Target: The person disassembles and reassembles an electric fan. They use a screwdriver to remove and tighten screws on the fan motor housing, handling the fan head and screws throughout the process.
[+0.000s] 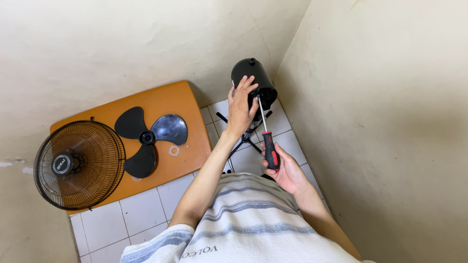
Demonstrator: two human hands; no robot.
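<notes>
A black fan motor housing [253, 75] stands on its stand in the corner of the room. My left hand [241, 107] rests flat against the housing's near side and steadies it. In my right hand [287, 170] is a screwdriver [267, 139] with a red and black handle. Its metal shaft points up and touches the lower edge of the housing.
An orange low table [168, 95] lies to the left. On it are a black three-bladed fan blade [146, 136] and a black wire fan guard [78, 165] that overhangs its left end. White floor tiles [141, 209] lie below. Cream walls close in behind and on the right.
</notes>
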